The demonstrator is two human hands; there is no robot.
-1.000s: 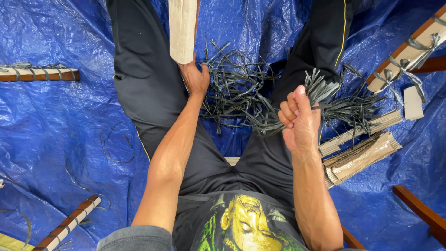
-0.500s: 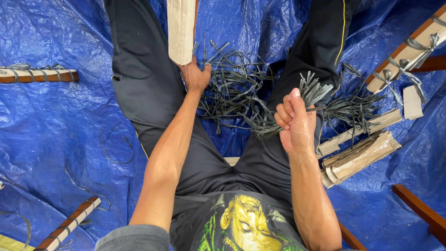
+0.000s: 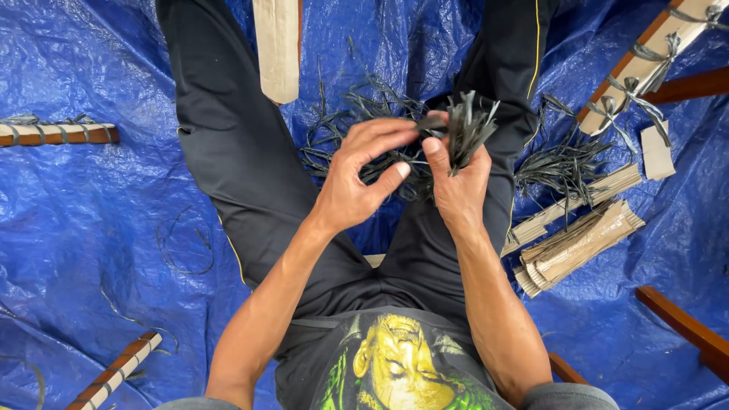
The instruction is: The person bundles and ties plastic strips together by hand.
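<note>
A bundle of dark strips (image 3: 467,125) stands upright above the lap, its ends fanning out. The right hand (image 3: 456,186) grips it, fingers closed around its base. The left hand (image 3: 361,178) pinches strips beside it, fingers loosely curled. More strips (image 3: 566,163) litter the blue tarp (image 3: 91,228).

Crinkled glossy plastic tarp (image 3: 83,228) — matt dark strips (image 3: 467,125), bare wood slat (image 3: 277,45).
</note>
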